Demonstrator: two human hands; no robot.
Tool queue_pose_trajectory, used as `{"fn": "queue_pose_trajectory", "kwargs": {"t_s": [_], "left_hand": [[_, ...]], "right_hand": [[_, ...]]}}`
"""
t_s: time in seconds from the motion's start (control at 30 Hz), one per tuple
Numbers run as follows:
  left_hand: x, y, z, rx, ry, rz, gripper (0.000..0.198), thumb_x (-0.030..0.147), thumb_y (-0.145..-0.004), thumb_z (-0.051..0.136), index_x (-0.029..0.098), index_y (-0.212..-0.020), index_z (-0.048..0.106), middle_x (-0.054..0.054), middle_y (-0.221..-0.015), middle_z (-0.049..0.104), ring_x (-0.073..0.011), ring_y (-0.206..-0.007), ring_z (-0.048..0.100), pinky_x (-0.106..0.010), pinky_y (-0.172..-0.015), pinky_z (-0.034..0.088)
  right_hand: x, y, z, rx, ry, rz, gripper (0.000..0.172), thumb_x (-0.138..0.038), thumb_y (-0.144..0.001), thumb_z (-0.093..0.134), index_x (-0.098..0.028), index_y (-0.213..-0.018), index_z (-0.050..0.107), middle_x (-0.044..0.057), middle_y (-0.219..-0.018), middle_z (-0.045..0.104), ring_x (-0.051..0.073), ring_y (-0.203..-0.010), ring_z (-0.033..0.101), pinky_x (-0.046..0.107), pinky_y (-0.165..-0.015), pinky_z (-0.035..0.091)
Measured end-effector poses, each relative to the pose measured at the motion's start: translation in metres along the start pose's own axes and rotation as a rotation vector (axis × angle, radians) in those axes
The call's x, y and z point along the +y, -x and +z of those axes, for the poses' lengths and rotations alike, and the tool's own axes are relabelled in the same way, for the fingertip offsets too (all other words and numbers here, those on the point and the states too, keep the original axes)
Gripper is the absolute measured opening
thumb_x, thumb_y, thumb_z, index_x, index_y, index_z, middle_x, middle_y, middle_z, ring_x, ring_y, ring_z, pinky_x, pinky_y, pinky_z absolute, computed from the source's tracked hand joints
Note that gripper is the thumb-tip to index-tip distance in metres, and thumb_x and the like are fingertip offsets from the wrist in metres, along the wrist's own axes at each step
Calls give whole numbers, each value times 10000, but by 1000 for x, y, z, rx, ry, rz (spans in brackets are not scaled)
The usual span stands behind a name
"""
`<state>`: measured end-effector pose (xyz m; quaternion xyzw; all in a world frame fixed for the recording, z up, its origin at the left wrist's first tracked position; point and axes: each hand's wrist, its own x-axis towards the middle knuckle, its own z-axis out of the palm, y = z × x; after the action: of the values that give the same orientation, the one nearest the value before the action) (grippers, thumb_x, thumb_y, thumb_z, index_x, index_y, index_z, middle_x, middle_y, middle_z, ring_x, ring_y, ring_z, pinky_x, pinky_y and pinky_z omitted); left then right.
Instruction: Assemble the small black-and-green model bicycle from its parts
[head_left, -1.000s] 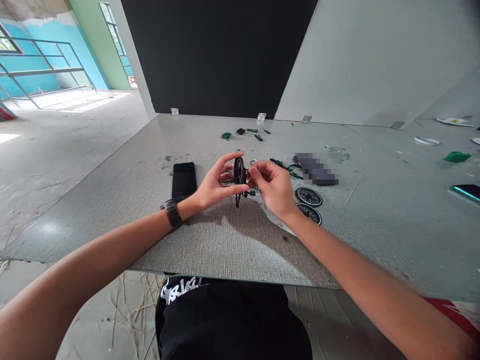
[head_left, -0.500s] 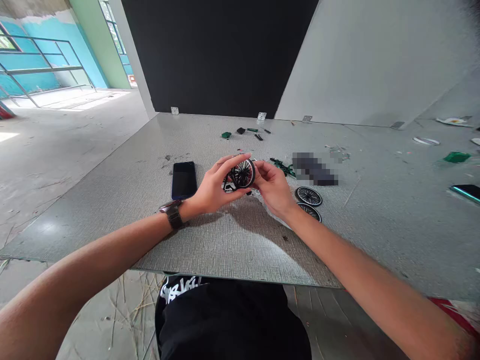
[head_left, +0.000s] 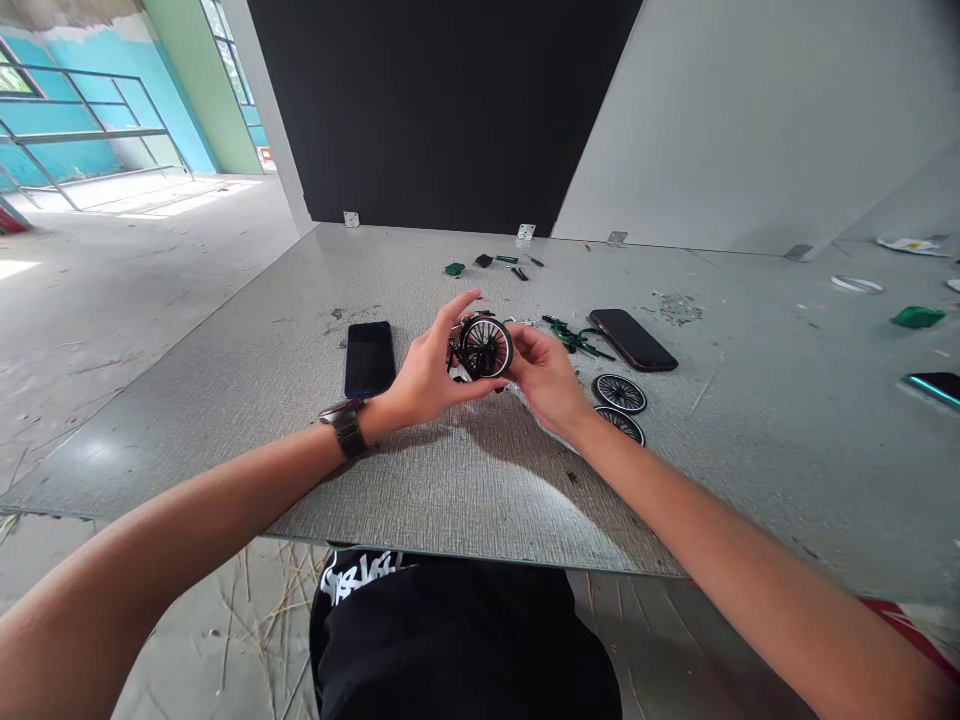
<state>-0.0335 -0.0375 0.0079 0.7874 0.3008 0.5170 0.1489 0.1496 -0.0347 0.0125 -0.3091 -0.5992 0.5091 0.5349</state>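
A small black model bicycle point(head_left: 454, 352) is between my two hands just above the table, one spoked wheel point(head_left: 486, 348) facing me. My left hand point(head_left: 426, 372) grips it from the left, with the thumb under the wheel and the index finger raised off the top. My right hand point(head_left: 550, 380) is closed at the wheel's right edge, its fingertips partly hidden behind it. To the right of that hand lie two loose spoked wheels, one point(head_left: 619, 393) behind the other point(head_left: 624, 424). A dark green toy bicycle frame point(head_left: 574, 338) lies just beyond them.
One phone point(head_left: 369, 358) lies left of my hands, another point(head_left: 634, 339) to the right, and a third point(head_left: 936, 388) at the far right. Small green and black parts point(head_left: 484, 260) are scattered toward the back. A black panel point(head_left: 450, 110) stands behind the table point(head_left: 420, 500).
My left index finger has lifted off the top of the wheel, so more of the wheel shows. My right hand stays at its edge.
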Motion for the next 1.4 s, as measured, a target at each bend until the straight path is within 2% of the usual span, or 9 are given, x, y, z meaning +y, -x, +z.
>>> {"fn": "queue_pose_trajectory", "kwargs": {"t_s": [0.13,0.27,0.4,0.57,0.83,1.03,1.13,1.27,1.4], "left_hand": [[4,-2,-2,-26,-57,57,859,376,-772,812,293,-1504,372,-117,-1396,576,-287,-1179,613,-412,-890,575],[9,-5,-5,-48,-85,77,748,357,-784,801,246,-1435,450,-114,-1326,606,-250,-1112,627,-365,-845,577],[9,-8,-9,-68,-85,68,686,402,-763,812,207,-1342,498,-114,-1282,614,-247,-1130,618,-379,-919,566],[7,-10,-13,-148,-63,36,629,443,-768,795,214,-1286,522,-112,-1262,611,-253,-1126,619,-392,-909,585],[1,-6,-8,-123,143,-40,610,431,-742,824,232,-1233,521,-100,-1258,573,-235,-1109,619,-312,-769,639],[4,-4,-7,-74,111,-38,585,381,-751,840,261,-1252,563,-102,-1320,508,-259,-1218,560,-355,-842,642],[4,-4,-6,-82,123,-53,578,361,-791,817,281,-1305,566,-99,-1338,510,-250,-1209,573,-383,-896,634],[4,-4,-6,-117,145,-63,524,353,-837,776,276,-1315,576,-98,-1334,535,-239,-1179,597,-374,-893,639],[2,-6,-8,-100,143,-63,537,377,-795,810,254,-1268,587,-101,-1332,523,-241,-1192,596,-357,-876,648]], "right_hand": [[0,0,0,-7,20,2,407,-613,-800,739,-222,-902,696,14,-850,684,130,-738,589,271,-656,492],[1,0,0,-13,37,5,429,-631,-799,728,-222,-923,693,19,-876,688,133,-743,586,272,-656,491],[1,0,0,-16,71,-2,443,-649,-802,713,-217,-894,677,17,-848,676,138,-739,587,275,-654,487],[-1,-1,-1,-3,152,-31,444,-654,-808,706,-215,-857,659,8,-784,643,140,-703,579,287,-646,490],[-6,1,3,34,213,-64,422,-629,-808,726,-217,-827,640,6,-754,631,138,-657,586,284,-602,498],[-7,2,2,81,287,-102,427,-633,-838,692,-210,-825,631,8,-749,637,132,-631,587,281,-583,484],[-8,1,1,120,337,-108,429,-637,-853,672,-212,-828,625,13,-740,638,136,-625,586,286,-578,474],[-9,2,0,161,425,-119,440,-656,-872,637,-218,-828,613,21,-741,636,142,-620,581,293,-569,459],[-10,4,1,183,522,-153,430,-647,-893,614,-221,-833,609,26,-747,631,152,-646,578,294,-564,441]]}}
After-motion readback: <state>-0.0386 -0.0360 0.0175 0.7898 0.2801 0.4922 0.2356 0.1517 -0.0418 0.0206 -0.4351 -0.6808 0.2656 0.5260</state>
